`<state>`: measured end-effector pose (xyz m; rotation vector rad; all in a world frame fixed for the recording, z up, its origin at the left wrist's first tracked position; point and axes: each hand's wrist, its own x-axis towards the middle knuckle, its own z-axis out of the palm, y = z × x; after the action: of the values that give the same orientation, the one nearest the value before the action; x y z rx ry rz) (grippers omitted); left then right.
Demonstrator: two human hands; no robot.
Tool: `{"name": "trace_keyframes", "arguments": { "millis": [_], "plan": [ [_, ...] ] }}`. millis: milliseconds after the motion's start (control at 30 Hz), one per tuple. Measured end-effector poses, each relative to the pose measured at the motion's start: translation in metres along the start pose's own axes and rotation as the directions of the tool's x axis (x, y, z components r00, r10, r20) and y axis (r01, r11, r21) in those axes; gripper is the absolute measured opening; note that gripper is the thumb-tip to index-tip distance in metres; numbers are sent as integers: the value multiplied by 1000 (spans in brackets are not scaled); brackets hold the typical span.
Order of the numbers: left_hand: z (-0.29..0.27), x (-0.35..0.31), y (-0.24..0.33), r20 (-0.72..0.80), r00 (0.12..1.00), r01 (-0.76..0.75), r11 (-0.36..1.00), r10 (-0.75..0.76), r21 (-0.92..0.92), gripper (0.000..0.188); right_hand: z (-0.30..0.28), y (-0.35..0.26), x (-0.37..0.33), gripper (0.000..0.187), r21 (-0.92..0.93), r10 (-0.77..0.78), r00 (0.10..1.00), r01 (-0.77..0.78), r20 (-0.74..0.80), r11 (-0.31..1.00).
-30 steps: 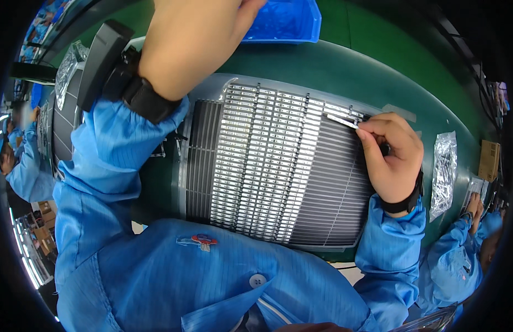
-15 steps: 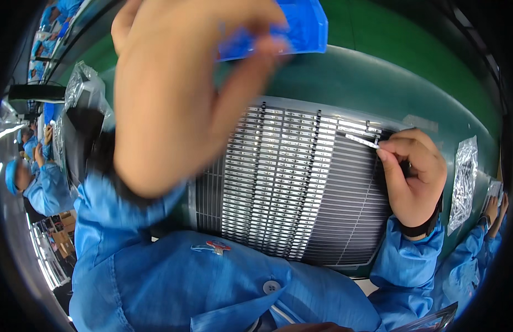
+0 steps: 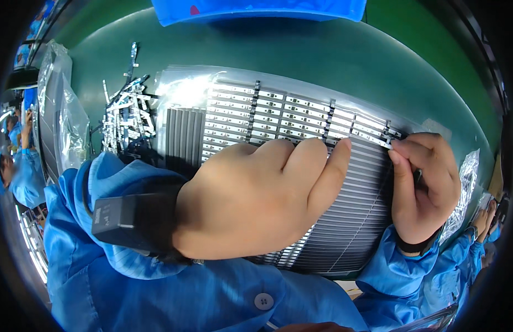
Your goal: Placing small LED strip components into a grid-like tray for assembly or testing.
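Note:
A ribbed dark grey tray (image 3: 350,221) lies in front of me, holding rows of narrow white circuit strips (image 3: 262,113) with small dark components. My right hand (image 3: 425,180) pinches the right end of one such circuit strip (image 3: 370,138) between thumb and forefinger, near the tray's upper right corner. Across the tray's middle stretches my left hand (image 3: 256,196), its fingers closed and their tips at the strip's left end. The left hand hides much of the rows and whatever lies between its fingertips.
A tangled heap of loose strips (image 3: 129,113) lies on the green table (image 3: 212,47) left of the tray. The blue bin (image 3: 262,11) stands at the far edge. Clear plastic bags (image 3: 68,116) lie at the left; crumpled silvery packaging (image 3: 468,174) is at the right. Other people work on both sides.
My left hand has come down from the blue bin to the tray, beside the right hand's strip. The right hand keeps its pinch on the strip, which now lies along the upper rows.

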<state>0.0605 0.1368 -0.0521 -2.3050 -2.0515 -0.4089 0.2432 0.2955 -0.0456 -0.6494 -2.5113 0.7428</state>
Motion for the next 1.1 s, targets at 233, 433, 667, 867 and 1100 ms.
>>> {"name": "trace_keyframes", "arguments": {
  "millis": [233, 433, 667, 867, 1100],
  "plan": [
    [-6, 2, -4, 45, 999, -23, 1000, 23, -5, 54, -3, 5, 3, 18, -1, -47, 998, 48, 38, 999],
    [-6, 4, -3, 86, 996, 3, 1000, -1, -25, 53, -5, 5, 4, 21, -14, -30, 997, 31, 76, 999],
    [-6, 4, -1, 95, 995, 35, 998, -29, -55, 52, -6, 5, 2, 20, 8, -20, 995, 19, 93, 1000],
    [-5, 3, -2, 92, 995, 39, 997, -32, -66, 50, -4, 6, 1, 21, 15, -18, 996, 17, 82, 1000],
    [-2, 5, -1, 74, 996, 55, 995, -48, -85, 47, -7, 5, 2, 23, -20, -16, 995, 19, 99, 1000]
  ]
}}
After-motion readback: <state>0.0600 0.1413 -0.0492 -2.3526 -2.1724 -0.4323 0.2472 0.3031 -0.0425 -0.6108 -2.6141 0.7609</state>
